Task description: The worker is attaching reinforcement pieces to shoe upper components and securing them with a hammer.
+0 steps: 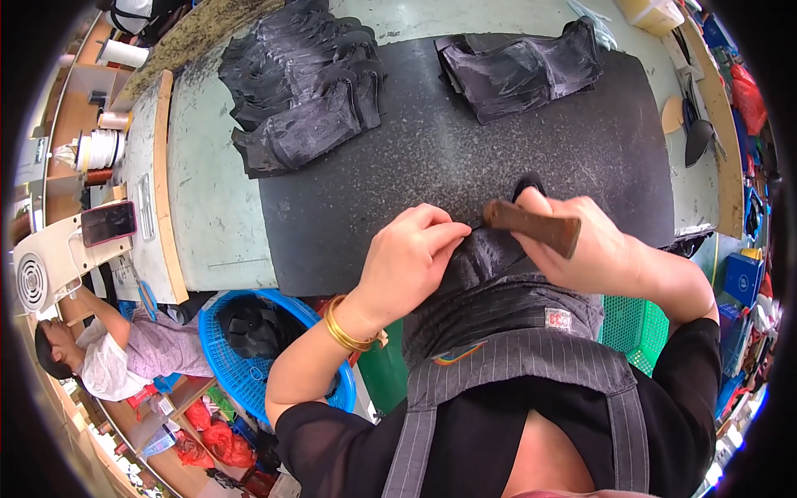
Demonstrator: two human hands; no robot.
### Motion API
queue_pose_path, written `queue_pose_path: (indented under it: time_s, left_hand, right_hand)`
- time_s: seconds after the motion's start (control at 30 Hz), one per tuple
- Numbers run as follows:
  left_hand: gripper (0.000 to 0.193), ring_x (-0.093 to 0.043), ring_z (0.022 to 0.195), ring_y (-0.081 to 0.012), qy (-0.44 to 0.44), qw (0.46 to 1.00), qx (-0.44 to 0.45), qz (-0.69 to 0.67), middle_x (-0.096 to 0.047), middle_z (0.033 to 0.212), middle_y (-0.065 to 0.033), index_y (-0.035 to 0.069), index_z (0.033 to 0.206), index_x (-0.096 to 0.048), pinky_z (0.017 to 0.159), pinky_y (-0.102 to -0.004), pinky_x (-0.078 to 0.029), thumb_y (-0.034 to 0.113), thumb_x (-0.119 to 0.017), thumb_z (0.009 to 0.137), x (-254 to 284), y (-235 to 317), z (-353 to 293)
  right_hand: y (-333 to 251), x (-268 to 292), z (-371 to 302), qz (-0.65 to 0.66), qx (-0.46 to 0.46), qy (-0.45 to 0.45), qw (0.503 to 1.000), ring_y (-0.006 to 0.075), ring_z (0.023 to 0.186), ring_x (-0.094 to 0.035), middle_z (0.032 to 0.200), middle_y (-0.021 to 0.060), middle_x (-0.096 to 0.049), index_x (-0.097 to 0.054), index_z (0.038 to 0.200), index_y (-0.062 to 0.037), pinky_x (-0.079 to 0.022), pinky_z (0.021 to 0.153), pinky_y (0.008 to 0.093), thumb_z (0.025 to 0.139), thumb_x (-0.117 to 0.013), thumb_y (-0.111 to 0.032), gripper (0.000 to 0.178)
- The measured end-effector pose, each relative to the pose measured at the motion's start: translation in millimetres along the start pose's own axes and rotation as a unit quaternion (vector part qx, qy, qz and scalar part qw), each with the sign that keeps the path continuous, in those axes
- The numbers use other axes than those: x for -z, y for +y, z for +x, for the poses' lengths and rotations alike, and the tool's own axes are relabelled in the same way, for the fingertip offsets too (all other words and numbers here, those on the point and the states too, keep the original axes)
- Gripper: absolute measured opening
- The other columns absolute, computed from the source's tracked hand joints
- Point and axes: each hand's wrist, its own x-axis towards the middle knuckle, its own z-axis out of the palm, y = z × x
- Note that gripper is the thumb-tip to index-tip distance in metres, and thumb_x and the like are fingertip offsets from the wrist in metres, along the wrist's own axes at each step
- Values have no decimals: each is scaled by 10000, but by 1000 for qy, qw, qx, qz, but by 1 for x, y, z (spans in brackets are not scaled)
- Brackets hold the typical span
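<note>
Close to the front edge of the dark work mat (398, 178), my left hand (415, 257) is closed, thumb and fingertips pinched at the edge of a black leather-like piece (490, 251). That piece lies at the mat's edge, in front of my apron. My right hand (585, 241) is closed round a hammer with a brown, worn head (531, 224). The hammer head is just above the piece, beside my left fingertips. Most of the handle is hidden by my hand. A dark rounded shape by my right fingers cannot be made out.
A large overlapping stack of black pieces (303, 91) lies at the far left, a smaller stack (523, 66) at the far right. A blue basket (228, 365) with black pieces stands at lower left, a green crate (635, 328) at right. Another person (124, 349) sits at left.
</note>
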Motion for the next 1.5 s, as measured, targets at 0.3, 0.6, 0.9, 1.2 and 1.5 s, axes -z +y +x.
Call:
queue_pose_path:
  time_s: [0.3,0.6,0.9,1.2,1.5]
  left_hand:
    - [154,-655,774,-262,94,993,-69,27,-656,880,-85,41,950,-730,675,-354,-540,-1,-724,802,-28,10,15]
    - [162,-655,679,-231,21,999,-33,-20,-672,864,-93,24,983,-723,614,-302,-534,34,-751,824,-18,0,27]
    - [221,-638,735,-218,47,983,-138,115,-659,887,-46,62,937,-736,594,-327,-528,-7,-735,727,-21,4,26]
    - [185,-663,790,-231,-11,993,-95,70,-678,901,-43,81,962,-748,664,-328,-548,68,-775,780,-5,-7,18]
    - [184,-626,786,-224,15,985,-143,95,-643,916,-34,75,960,-721,681,-340,-532,65,-724,777,-4,-9,8]
  right_hand:
    - [7,12,-6,21,-9,111,994,339,652,-656,908,125,-541,-609,1140,-70,-524,537,415,870,-622,-52,271]
    - [28,11,-16,6,-38,71,997,353,631,-629,919,151,-555,-571,1201,-65,-520,536,441,864,-606,-52,340]
    - [25,20,3,-4,43,35,998,303,621,-653,895,158,-573,-549,1139,8,-519,510,408,800,-625,-75,357]
    - [22,28,14,-53,17,-38,998,321,625,-642,874,138,-534,-557,1158,-25,-493,489,396,796,-624,-53,370]
    - [1,29,23,17,64,-22,998,291,608,-603,854,103,-503,-589,1243,-31,-470,489,372,759,-681,-7,493]
